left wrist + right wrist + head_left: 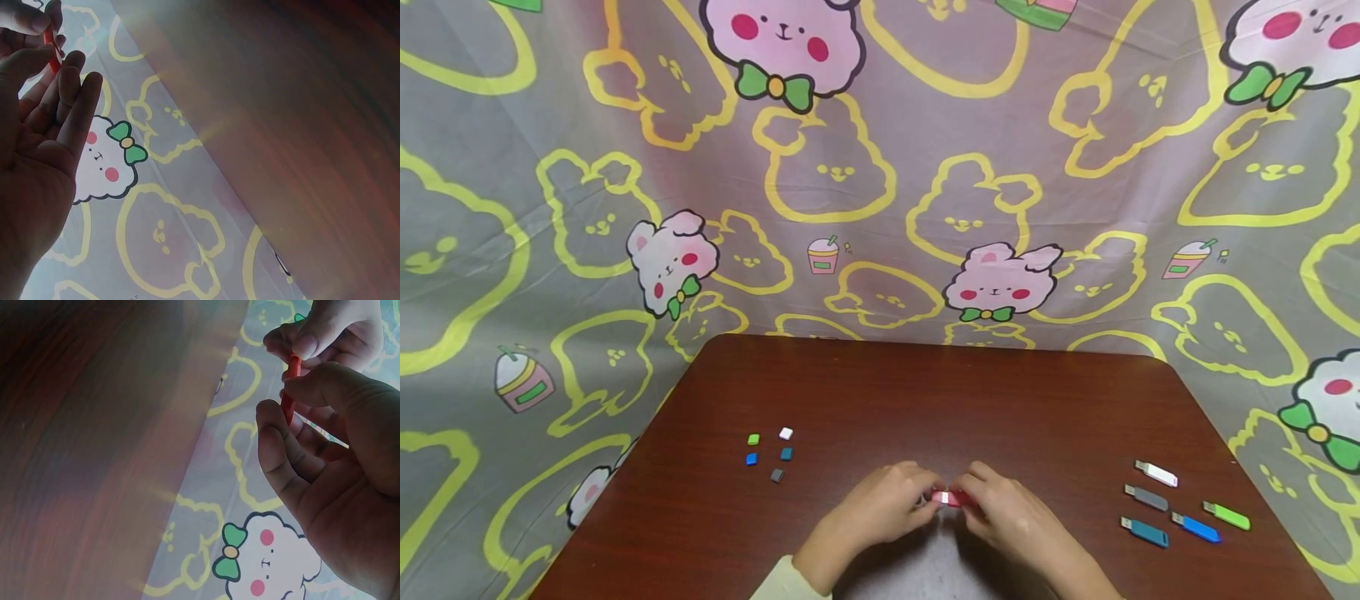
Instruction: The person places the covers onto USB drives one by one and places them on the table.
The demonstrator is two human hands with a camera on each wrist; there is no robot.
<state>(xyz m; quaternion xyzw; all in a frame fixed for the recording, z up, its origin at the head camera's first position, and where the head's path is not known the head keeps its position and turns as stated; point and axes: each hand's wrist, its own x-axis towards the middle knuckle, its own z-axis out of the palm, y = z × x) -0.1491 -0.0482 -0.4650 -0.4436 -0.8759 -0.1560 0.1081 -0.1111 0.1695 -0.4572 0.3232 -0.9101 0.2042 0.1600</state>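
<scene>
In the head view both hands meet over the near middle of the table. The right hand (1011,510) pinches a red USB flash drive (956,498) between thumb and fingers. At its other end, the left hand (886,500) pinches a small red cap (937,496). A pale strip, the drive's metal plug (946,497), shows between the two red parts. Both wrist views show the red piece (289,403) edge-on as a thin bar, gripped from both ends and largely covered by fingertips.
Left of the hands lie small caps: lime (754,439), white (786,433), blue (752,459), teal (786,454) and grey (777,476). At right lie uncapped flash drives: white (1159,475), grey (1148,498), lime (1228,516), blue (1198,528) and teal (1146,532). A patterned curtain (880,242) surrounds the table.
</scene>
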